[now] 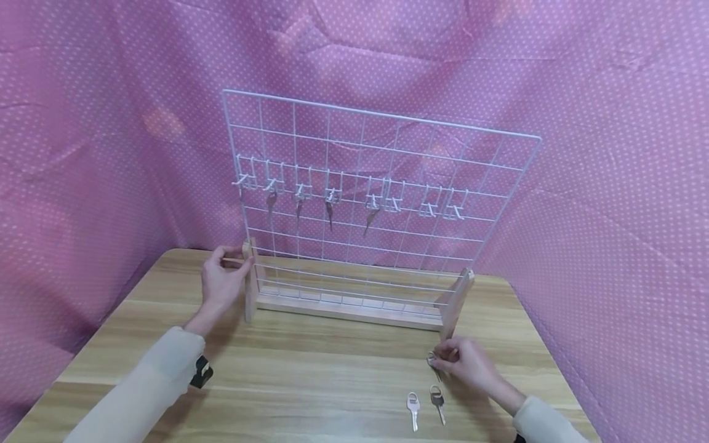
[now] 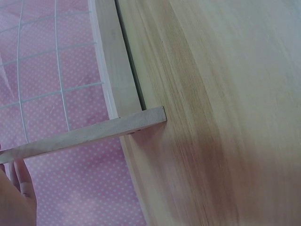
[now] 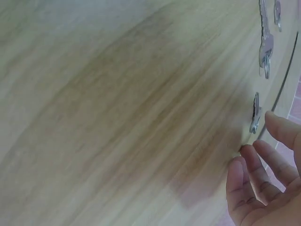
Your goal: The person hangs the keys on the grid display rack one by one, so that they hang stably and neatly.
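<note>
left grip [image 1: 221,283] pinches a wooden post [image 1: 251,294]; right grip [image 1: 468,362] loosely parted beside a key [image 3: 254,124].

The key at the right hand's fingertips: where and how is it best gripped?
Likely pinch the key by its head, from the person's right: the head, towards the rack, is wider than the shaft, and the right hand is on that side.

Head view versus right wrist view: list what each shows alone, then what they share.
Only the head view: the left hand, the white hooks and the hanging keys.
Only the right wrist view: the whole of the nearest loose key, which the right hand partly covers in the head view.
Both: the right hand, all three loose keys and the wooden tabletop.
</note>
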Motion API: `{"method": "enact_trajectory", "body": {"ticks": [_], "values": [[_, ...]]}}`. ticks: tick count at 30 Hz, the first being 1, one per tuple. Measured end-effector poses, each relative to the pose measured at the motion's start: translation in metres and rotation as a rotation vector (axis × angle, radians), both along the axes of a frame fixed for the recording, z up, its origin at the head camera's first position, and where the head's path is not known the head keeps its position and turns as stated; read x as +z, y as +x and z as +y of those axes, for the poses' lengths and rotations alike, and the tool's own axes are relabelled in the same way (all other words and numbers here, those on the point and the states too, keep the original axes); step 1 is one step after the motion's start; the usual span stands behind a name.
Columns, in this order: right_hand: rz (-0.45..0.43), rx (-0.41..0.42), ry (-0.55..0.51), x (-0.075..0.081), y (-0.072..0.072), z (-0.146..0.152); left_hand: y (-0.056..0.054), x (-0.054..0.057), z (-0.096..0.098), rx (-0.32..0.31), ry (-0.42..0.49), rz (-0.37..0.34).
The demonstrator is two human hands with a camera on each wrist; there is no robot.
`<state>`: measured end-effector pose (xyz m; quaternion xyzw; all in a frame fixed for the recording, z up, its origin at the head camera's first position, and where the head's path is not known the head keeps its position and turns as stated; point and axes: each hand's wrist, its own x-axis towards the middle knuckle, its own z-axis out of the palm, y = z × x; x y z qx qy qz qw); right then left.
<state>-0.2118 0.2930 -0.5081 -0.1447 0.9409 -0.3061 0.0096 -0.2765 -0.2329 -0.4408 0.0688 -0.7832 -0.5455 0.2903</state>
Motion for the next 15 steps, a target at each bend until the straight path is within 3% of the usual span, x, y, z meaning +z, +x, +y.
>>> {"method": "enact_trajectory", "body": {"ticks": [15], "values": [[0.022, -0.028, 0.133, 0.003, -0.002, -0.014, 0.0, 0.001, 0.001, 0.006, -0.022, 0.006]]}}
